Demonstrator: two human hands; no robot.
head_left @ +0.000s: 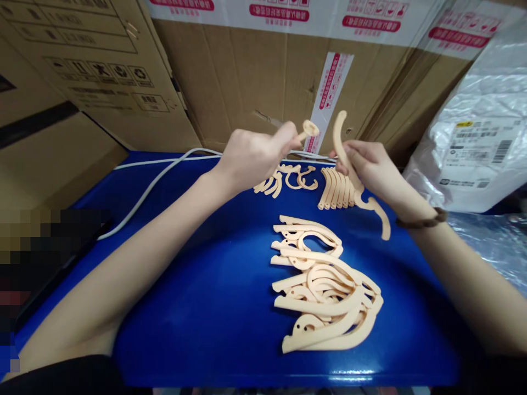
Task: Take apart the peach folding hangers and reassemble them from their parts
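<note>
My left hand [261,156] is closed around a small beige plastic piece [310,129], whose round, ring-like end sticks out past the thumb; the rest is hidden by my fingers. In my right hand [368,164], fingers pinch a beige curved hanger part [340,131]. It slants down to the right, with its lower curved end beside my wrist. The two held pieces are apart, above the far side of the blue table. Below them lies a pile of folded beige plastic hangers [329,296], overlapping one another.
Behind my hands lie loose hanger hooks [294,178] and a neat row of curved hanger arms [335,189]. A white cable [152,200] runs along the table's [197,296] left and back. Cardboard boxes [247,71] wall the back; a white plastic-wrapped parcel [477,137] stands right.
</note>
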